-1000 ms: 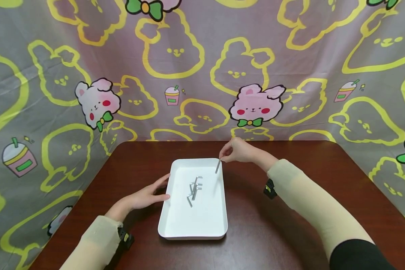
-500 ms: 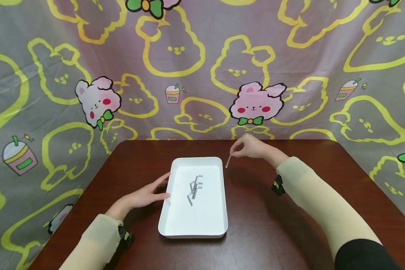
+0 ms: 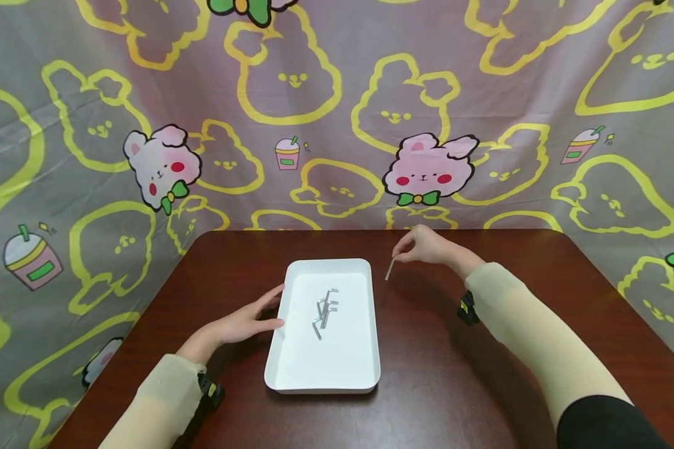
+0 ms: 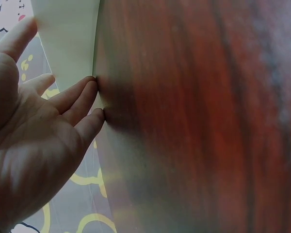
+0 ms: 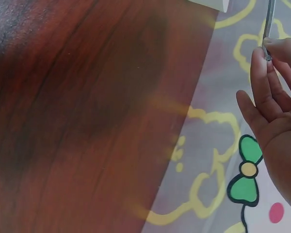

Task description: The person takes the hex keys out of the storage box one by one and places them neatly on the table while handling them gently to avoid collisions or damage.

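A white rectangular tray (image 3: 337,365) stands on the table. Several silver L-shaped hex keys (image 3: 324,318) lie clustered in its middle, partly across one another. At the tray's left side, my left hand (image 3: 241,325) rests with thumb and fingertips against the wall, fingers fairly straight; the left wrist view shows those fingers (image 4: 80,104) touching its outside. Beyond the tray's far right corner, my right hand (image 3: 425,245) pinches a hex key (image 3: 390,268), its long arm slanting down over the table. In the right wrist view thumb and fingers hold this hex key (image 5: 268,24) near its bent end.
The dark brown wooden table (image 3: 455,386) reaches back to a patterned cloth (image 3: 337,125) with bunny prints. This cloth hangs behind the table and along both sides. The table's far edge lies close behind my right hand.
My right hand has carried the hex key rightward, from over the tray's far right corner to beyond its right side. The left hand and the keys in the tray have stayed put.
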Motion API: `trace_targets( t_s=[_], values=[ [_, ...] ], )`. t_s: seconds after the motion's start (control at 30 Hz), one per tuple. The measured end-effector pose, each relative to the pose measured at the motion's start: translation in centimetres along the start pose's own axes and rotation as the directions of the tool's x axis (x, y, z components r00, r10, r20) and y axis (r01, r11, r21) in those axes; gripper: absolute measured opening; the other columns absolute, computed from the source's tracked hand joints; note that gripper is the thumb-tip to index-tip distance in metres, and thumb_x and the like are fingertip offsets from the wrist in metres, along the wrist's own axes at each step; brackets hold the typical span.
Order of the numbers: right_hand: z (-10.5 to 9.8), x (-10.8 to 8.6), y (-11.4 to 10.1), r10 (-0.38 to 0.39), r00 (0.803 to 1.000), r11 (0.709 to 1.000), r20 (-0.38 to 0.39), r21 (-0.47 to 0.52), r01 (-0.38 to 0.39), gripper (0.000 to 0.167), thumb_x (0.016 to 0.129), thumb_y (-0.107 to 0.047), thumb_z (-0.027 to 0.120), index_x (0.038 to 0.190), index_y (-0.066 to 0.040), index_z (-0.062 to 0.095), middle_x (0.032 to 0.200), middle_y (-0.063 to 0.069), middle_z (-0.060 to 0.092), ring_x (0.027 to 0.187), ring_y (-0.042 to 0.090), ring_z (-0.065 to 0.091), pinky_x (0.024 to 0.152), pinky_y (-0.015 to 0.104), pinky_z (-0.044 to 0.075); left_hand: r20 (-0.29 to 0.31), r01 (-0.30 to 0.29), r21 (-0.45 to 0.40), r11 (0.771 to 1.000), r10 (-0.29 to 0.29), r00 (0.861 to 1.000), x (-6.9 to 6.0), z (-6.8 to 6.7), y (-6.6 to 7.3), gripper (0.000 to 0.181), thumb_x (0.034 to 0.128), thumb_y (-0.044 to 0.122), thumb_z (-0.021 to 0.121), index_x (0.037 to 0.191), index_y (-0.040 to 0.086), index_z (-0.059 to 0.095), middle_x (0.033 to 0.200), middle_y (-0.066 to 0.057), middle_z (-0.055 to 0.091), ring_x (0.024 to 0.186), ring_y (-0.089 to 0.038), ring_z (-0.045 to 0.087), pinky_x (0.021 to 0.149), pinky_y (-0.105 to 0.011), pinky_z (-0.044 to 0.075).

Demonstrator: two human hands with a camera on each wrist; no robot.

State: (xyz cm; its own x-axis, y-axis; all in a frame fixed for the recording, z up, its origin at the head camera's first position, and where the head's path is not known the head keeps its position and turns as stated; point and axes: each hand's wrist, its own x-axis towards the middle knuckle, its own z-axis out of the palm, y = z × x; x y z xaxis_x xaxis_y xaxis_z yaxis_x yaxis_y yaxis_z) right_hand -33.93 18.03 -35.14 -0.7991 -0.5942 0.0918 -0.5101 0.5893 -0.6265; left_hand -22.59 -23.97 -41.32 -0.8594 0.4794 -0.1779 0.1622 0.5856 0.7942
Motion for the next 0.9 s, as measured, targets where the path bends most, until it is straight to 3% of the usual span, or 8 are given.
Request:
trace_targets(
  t_s=[0.2,0.9],
  values=[
    [0.5,-0.2,1.3,0.051,0.999,0.998,0.007,0.029,-0.051,0.006,0.084,-0.008,0.077,0.089,-0.005,0.078,0.084,0.002,0.073,0.073,0.016,0.057,0.066,0.029,0.048,0.003,-0.011,0.001,1.0,0.011,1.0,0.1,0.0,-0.1,0.084,0.094,0.026,0.066,0.157,0.016,0.011,0.154,-0.02,0.028,0.14,-0.037,0.026,0.108,-0.061,0.019],
    [3.4,-0.3,2.9,0.054,0.992,0.998,0.111,0.011,-0.056,0.003,0.083,-0.003,0.074,0.084,-0.003,0.077,0.079,0.0,0.071,0.074,0.012,0.056,0.069,0.029,0.048,-0.002,-0.001,0.001,1.0,0.001,1.0,0.1,0.1,-0.1,0.084,0.0942,0.025,0.065,0.157,0.017,0.011,0.153,-0.021,0.03,0.14,-0.037,0.026,0.108,-0.062,0.019]
  ],
)
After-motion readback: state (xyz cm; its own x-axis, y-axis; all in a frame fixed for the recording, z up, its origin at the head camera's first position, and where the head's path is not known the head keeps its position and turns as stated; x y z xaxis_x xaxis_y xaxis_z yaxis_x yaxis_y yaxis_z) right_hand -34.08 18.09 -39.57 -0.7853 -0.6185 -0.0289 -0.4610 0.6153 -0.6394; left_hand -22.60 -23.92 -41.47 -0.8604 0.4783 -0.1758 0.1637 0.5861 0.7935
